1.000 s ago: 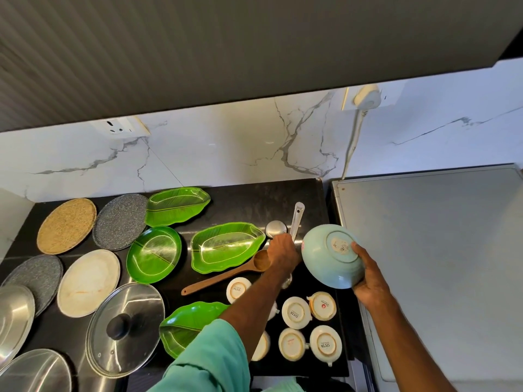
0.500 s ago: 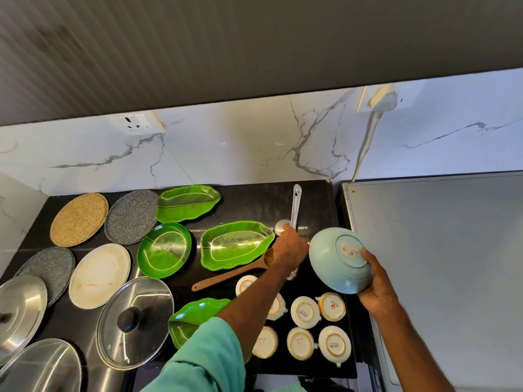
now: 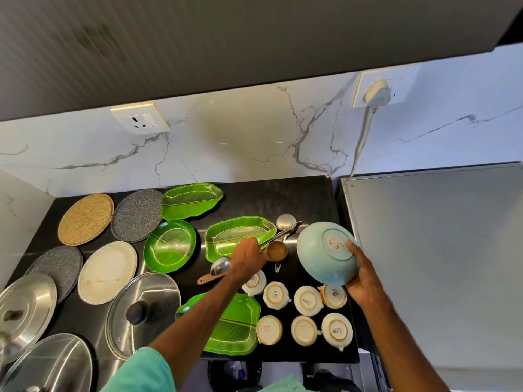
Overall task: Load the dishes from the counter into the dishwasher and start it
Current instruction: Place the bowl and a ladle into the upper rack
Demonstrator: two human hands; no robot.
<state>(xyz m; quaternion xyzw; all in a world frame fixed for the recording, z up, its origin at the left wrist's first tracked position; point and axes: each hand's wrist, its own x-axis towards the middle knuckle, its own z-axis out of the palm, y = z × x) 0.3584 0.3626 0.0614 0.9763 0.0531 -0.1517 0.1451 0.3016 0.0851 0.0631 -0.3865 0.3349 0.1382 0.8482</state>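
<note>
Hidden: bowl (image 3: 325,257) interior is turned away; wooden spoon (image 3: 276,251) is partly covered.
Left hand (image 3: 247,257): steel ladle (image 3: 220,267) is gripped by the handle.
Right hand (image 3: 365,278): bowl is clasped.

**Domestic kitchen.** A black stone counter (image 3: 297,193) is carrying plates (image 3: 169,246), pot lids (image 3: 143,311) and upturned cups (image 3: 307,300). A marble-veined backsplash (image 3: 240,137) with wall sockets (image 3: 141,120) is rising behind it. A cabinet underside (image 3: 226,38) is overhanging, and a grey appliance top (image 3: 438,250) is adjoining the counter's right edge.
</note>
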